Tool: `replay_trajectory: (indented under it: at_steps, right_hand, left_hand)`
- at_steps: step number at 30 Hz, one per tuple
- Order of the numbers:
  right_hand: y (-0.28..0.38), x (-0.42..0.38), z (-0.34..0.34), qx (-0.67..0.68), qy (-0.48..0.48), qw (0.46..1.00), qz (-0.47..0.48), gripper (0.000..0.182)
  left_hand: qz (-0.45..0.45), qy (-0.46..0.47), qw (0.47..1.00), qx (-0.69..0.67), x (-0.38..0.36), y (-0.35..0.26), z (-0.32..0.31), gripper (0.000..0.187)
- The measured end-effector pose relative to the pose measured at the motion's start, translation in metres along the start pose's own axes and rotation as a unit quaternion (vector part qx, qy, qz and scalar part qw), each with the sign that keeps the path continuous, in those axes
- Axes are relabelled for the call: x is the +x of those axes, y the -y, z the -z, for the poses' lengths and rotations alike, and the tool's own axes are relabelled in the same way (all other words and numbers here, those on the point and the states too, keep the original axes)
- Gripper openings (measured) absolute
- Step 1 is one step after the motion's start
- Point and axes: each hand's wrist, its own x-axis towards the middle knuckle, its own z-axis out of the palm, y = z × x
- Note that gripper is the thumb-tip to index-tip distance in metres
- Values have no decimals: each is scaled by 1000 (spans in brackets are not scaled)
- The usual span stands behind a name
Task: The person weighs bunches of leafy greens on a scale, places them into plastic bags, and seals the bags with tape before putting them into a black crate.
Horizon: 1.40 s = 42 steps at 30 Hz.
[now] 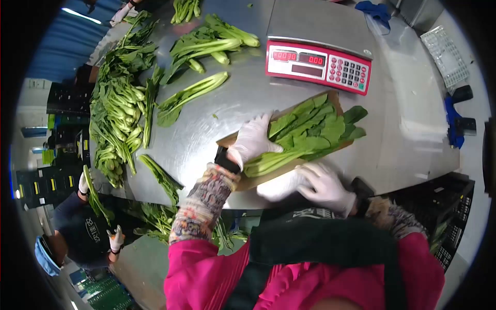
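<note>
A bundle of leafy green vegetables (310, 126) lies on brown paper (258, 181), its pale stems toward me. My left hand (254, 138), in a white glove, rests over the paper and the left side of the bundle, thumb stretched across the greens and fingers apart from it. My right hand (330, 192), also gloved, is at the near edge of the table, just below the paper. Its bent fingers touch a smooth white object (281, 186), blurred, whose kind I cannot make out. Past the bundle stands a red and white digital scale (319, 66) reading 0.00.
A large heap of greens (121, 111) covers the left of the metal table (201, 134). Loose stalks (194, 98) lie between heap and scale. A co-worker (85, 227) at lower left holds a stalk. Blue cloth (376, 14) and a white rack (445, 56) sit right; black crates (449, 217) stand below.
</note>
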Motion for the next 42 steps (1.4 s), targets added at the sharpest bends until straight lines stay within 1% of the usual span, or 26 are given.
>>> replay_trajectory:
  at_steps: [2, 4, 5, 6, 8, 10, 11, 12, 13, 15, 17, 18, 19, 20, 22, 25, 28, 30, 34, 35, 36, 38, 39, 40, 41, 42]
  right_hand:
    - [-14, -2, 18, -249, -17, 952, 177, 52]
    - [-24, 8, 26, -370, 79, 915, 137, 55]
    - [-43, 18, 24, -461, 71, 871, 157, 60]
    - [-30, 38, 42, -410, 135, 896, 104, 51]
    - [-14, 72, 61, -416, 191, 872, 174, 33]
    - [-30, 72, 51, -421, 229, 865, 150, 19]
    - [-32, 63, 49, -449, 186, 859, 163, 27]
    - [-15, 59, 49, -449, 246, 858, 45, 28]
    - [-21, 39, 43, -423, 274, 863, 43, 27]
    - [-11, -26, 41, -333, 93, 937, 40, 21]
    - [4, -74, 46, -267, 10, 956, -124, 18]
    - [13, -97, 50, -261, -29, 946, -190, 17]
    - [24, -118, 61, -218, -74, 936, -267, 19]
    - [37, -139, 69, -174, -123, 917, -336, 21]
    - [40, -189, 72, -253, -233, 869, -357, 22]
    - [53, -235, 85, -217, -339, 803, -439, 23]
    - [61, -273, 90, -228, -370, 758, -487, 22]
    - [58, -301, 83, -241, -372, 738, -509, 21]
    - [72, -326, 86, -233, -380, 756, -479, 20]
    - [76, -326, 90, -229, -392, 763, -461, 20]
    - [79, -331, 92, -222, -393, 763, -462, 20]
    - [81, -341, 95, -224, -331, 782, -478, 21]
    - [79, -345, 97, -216, -314, 789, -482, 22]
    - [76, -344, 95, -203, -309, 793, -485, 22]
    - [71, -340, 97, -199, -317, 805, -461, 22]
    - [63, -342, 105, -204, -325, 817, -430, 22]
  left_hand:
    - [-11, -17, 999, 26, -6, -3, -4, 104]
    - [-28, -50, 993, 107, -13, -12, -7, 101]
    - [-64, -75, 979, 180, -22, -18, -18, 95]
    - [-134, -122, 952, 248, -40, -30, -27, 78]
    - [-215, -209, 912, 281, -57, -31, -67, 64]
    - [-233, -181, 938, 184, -62, -28, -64, 59]
    - [-236, -135, 959, 79, -67, -35, -42, 61]
    - [-258, -120, 959, 5, -68, -36, -22, 66]
    - [-226, -46, 970, -78, -72, -38, -4, 73]
    - [-245, -40, 956, -156, -71, -48, 17, 77]
    - [-197, -34, 922, -331, -54, -58, 17, 67]
    - [-149, -28, 893, -424, -47, -64, 13, 64]
    - [-192, -84, 905, -371, -26, -66, 3, 56]
    - [-173, -105, 902, -381, -16, -80, -4, 52]
    - [-190, -91, 900, -381, 5, -115, -20, 51]
    - [-271, -51, 912, -304, 35, -181, -54, 51]
    - [-350, -23, 902, -252, 68, -250, -103, 51]
    - [-399, -74, 893, -196, 92, -282, -145, 49]
    - [-305, -4, 941, -144, 146, -296, -199, 13]
    - [-265, -33, 951, -154, 143, -309, -185, 8]
    - [-283, -31, 933, -222, 137, -317, -165, 9]
    - [-343, -141, 867, -331, 129, -327, -129, 10]
    - [-340, -137, 872, -325, 142, -322, -139, 10]
    - [-352, -25, 921, -164, 156, -307, -158, 11]
    - [-345, 89, 934, -5, 147, -303, -161, 13]
    - [-333, 84, 939, -8, 139, -304, -164, 13]
